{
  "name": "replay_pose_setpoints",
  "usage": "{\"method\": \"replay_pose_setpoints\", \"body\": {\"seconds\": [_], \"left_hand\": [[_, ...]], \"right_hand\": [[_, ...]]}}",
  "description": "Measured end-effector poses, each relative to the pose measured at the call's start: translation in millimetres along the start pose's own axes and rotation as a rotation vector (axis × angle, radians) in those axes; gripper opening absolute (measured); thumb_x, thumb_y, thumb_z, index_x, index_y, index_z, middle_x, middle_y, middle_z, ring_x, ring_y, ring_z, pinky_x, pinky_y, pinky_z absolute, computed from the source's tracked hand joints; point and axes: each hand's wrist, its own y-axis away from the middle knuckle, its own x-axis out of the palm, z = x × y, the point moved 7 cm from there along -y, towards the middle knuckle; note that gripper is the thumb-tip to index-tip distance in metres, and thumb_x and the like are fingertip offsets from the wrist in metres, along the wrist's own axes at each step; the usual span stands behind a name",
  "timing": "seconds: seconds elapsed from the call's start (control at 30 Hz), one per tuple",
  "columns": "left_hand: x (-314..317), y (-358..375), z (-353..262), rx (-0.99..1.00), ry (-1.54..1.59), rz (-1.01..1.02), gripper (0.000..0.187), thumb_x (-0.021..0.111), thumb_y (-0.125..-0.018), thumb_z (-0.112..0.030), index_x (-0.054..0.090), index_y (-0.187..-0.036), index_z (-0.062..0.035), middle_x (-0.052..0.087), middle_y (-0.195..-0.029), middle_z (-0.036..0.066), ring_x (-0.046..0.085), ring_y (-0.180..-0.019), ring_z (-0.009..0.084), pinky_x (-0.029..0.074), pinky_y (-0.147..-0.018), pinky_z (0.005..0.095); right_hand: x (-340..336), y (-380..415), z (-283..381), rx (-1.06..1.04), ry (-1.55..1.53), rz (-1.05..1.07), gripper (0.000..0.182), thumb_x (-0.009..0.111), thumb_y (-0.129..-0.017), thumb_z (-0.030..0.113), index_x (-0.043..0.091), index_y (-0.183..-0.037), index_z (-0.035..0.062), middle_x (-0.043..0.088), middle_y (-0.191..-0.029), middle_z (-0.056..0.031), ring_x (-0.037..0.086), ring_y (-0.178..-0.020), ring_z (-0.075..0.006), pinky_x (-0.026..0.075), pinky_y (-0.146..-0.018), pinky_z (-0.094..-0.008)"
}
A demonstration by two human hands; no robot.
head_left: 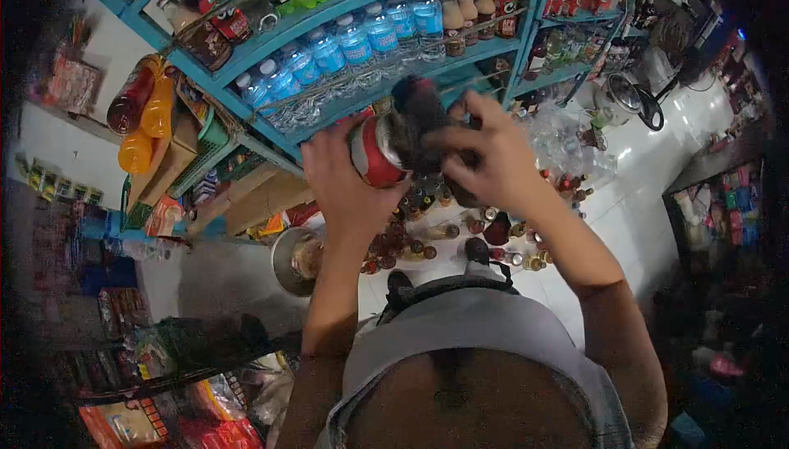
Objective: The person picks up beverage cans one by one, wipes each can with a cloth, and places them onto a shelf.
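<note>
My left hand (349, 178) is wrapped round a red and silver can (380, 153), held in front of the blue shelf. In my right hand (489, 153) is a dark cloth (423, 116), blurred by motion, its fingers bent round the lower right side. The cloth is beside the can's right end and overlaps it in view. Just behind the can stands a row of water bottles (355, 50) with blue labels.
Blue shelving (526, 30) with bottles rises ahead. Many bottles (419, 247) stand on the tiled floor near my feet. A round metal basin (296, 260) is at the lower left. Orange and red bottles (156, 108) hang at the left. A dark rack (715, 210) stands right.
</note>
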Motion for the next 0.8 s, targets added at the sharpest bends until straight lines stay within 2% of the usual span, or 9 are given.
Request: {"method": "replay_pose_setpoints", "body": {"seconds": [0.2, 0.27, 0.37, 0.43, 0.53, 0.6, 0.7, 0.73, 0.8], "left_hand": [[7, 10, 25, -0.100, 0.404, -0.065, 0.086, 0.080, -0.046, -0.021, 0.033, -0.115, -0.0045, 0.045, -0.107, 0.011, 0.046, -0.100, 0.0235, 0.036, -0.087, 0.0336], [4, 10, 22, -0.219, 0.834, -0.168, 0.075, 0.079, -0.047, -0.019, 0.039, -0.108, -0.0029, 0.044, -0.101, 0.011, 0.043, -0.097, 0.0249, 0.034, -0.086, 0.0351], [-8, 7, 13, -0.046, 0.642, -0.166, 0.077, 0.080, -0.048, -0.024, 0.038, -0.109, -0.0019, 0.042, -0.105, 0.011, 0.043, -0.098, 0.0233, 0.033, -0.088, 0.0344], [-8, 7, 5, -0.042, 0.690, -0.192, 0.079, 0.080, -0.047, -0.025, 0.038, -0.110, -0.0024, 0.041, -0.105, 0.012, 0.042, -0.098, 0.0236, 0.033, -0.088, 0.0344], [-5, 10, -11, 0.024, 0.702, -0.212, 0.083, 0.081, -0.045, -0.027, 0.038, -0.111, -0.0030, 0.041, -0.105, 0.012, 0.041, -0.098, 0.0243, 0.033, -0.087, 0.0346], [-1, 17, -22, 0.139, 0.733, -0.308, 0.083, 0.081, -0.042, -0.030, 0.042, -0.110, -0.0047, 0.044, -0.102, 0.011, 0.040, -0.096, 0.0251, 0.033, -0.083, 0.0354], [21, 28, -17, 0.116, 0.650, -0.105, 0.080, 0.082, -0.041, -0.033, 0.045, -0.107, -0.0074, 0.045, -0.102, 0.008, 0.040, -0.096, 0.0244, 0.031, -0.083, 0.0365], [21, 28, -26, 0.260, 0.340, -0.017, 0.080, 0.082, -0.038, -0.035, 0.047, -0.107, -0.0114, 0.047, -0.101, 0.006, 0.039, -0.096, 0.0237, 0.030, -0.084, 0.0375], [13, 20, -32, 0.335, 0.489, -0.122, 0.081, 0.081, -0.037, -0.036, 0.048, -0.107, -0.0126, 0.048, -0.101, 0.005, 0.040, -0.097, 0.0239, 0.029, -0.084, 0.0375]], "right_hand": [[15, 16, -40, 0.265, -0.965, -0.015, 0.028, 0.053, -0.072, 0.012, 0.058, -0.098, 0.0079, 0.050, -0.093, -0.0057, 0.047, -0.087, -0.0191, 0.038, -0.079, -0.0288], [29, 33, -62, 0.927, -1.575, -0.387, 0.035, 0.046, -0.082, 0.020, 0.046, -0.114, 0.0061, 0.050, -0.098, -0.0037, 0.046, -0.091, -0.0175, 0.037, -0.083, -0.0288], [52, 40, -53, 1.099, -1.681, -0.239, 0.042, 0.039, -0.087, 0.028, 0.035, -0.124, 0.0079, 0.049, -0.109, -0.0036, 0.045, -0.099, -0.0176, 0.034, -0.087, -0.0296], [59, 36, -29, 1.014, -1.711, -0.302, 0.043, 0.041, -0.087, 0.032, 0.037, -0.123, 0.0087, 0.049, -0.114, -0.0056, 0.046, -0.102, -0.0161, 0.034, -0.089, -0.0307], [66, 20, 0, 0.640, -1.553, -0.040, 0.042, 0.043, -0.086, 0.035, 0.044, -0.117, 0.0071, 0.051, -0.112, -0.0076, 0.049, -0.101, -0.0146, 0.033, -0.091, -0.0312], [97, 36, -9, 1.096, -1.694, 0.069, 0.038, 0.045, -0.085, 0.033, 0.050, -0.110, 0.0050, 0.056, -0.102, -0.0079, 0.053, -0.092, -0.0145, 0.037, -0.087, -0.0294], [100, 41, -21, 1.036, -1.662, 0.045, 0.036, 0.045, -0.085, 0.030, 0.051, -0.108, 0.0029, 0.057, -0.098, -0.0077, 0.055, -0.086, -0.0135, 0.043, -0.078, -0.0275], [102, 43, -26, 1.116, -1.685, 0.022, 0.032, 0.046, -0.085, 0.027, 0.052, -0.106, 0.0033, 0.057, -0.094, -0.0081, 0.057, -0.077, -0.0130, 0.046, -0.068, -0.0266], [114, 40, -34, 1.115, -1.717, 0.033, 0.031, 0.046, -0.085, 0.026, 0.052, -0.105, 0.0031, 0.058, -0.092, -0.0081, 0.057, -0.075, -0.0133, 0.046, -0.066, -0.0271]]}}
